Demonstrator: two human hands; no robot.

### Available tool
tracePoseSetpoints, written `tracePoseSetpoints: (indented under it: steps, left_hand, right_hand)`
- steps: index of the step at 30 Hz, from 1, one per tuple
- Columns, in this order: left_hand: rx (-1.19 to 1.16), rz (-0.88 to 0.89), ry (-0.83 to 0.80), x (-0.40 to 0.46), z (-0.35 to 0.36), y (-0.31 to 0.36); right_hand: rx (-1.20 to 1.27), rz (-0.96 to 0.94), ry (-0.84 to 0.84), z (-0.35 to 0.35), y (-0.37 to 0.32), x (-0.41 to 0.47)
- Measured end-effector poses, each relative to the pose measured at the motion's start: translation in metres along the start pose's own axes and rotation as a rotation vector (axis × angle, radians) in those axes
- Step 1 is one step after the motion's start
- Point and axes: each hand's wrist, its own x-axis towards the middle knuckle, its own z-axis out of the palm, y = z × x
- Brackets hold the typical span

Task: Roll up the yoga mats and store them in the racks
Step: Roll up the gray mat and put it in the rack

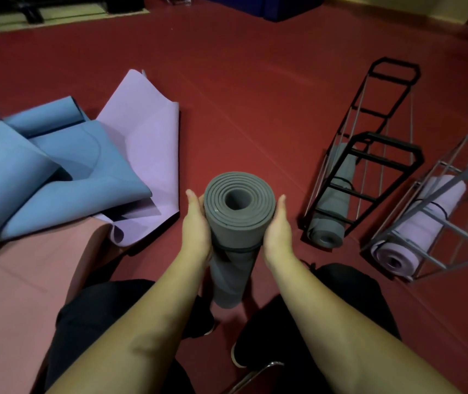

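A rolled grey yoga mat of matte foam stands upright between the person's knees, its spiral end facing up and a thin dark band round its middle. The left hand and right hand press flat against its sides, fingers straight – palms clasping the roll. Left of the roll lie loose mats in a heap: a lilac mat, folded blue mats and a pink mat. Right of the roll a black wire rack holds another grey roll, and just beyond it a grey wire rack holds a lilac roll. Bare red floor stretches beyond the roll – no writing is legible
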Motion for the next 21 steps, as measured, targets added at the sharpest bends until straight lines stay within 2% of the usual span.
tracePoseSetpoints:
  steps: [4,8,11,13,14,17,21]
  left_hand:
    - [0.111,-0.131,0.057,0.004,-0.010,-0.016]
    - [0.205,-0.212,0.033,0.018,-0.018,-0.022]
    - [0.327,-0.149,0.041,0.035,-0.026,-0.036]
    - [0.348,-0.025,0.049,0.034,-0.025,-0.025]
    - [0.278,-0.002,0.056,0.026,-0.021,-0.017]
    - [0.103,-0.038,0.044,0.019,-0.008,-0.013]
    - [0.046,-0.079,0.045,0.033,-0.006,-0.022]
  right_hand:
    - [-0.007,0.081,-0.026,0.000,0.022,0.005]
    - [-0.201,0.089,-0.041,-0.007,0.039,0.014]
    - [-0.357,0.009,-0.010,-0.016,0.044,0.025]
    - [-0.325,-0.068,0.032,-0.017,0.038,0.030]
    - [-0.239,-0.072,0.049,-0.014,0.033,0.030]
    - [0.058,0.045,0.012,-0.004,0.030,0.033]
    - [0.056,0.087,0.013,-0.001,0.051,0.047]
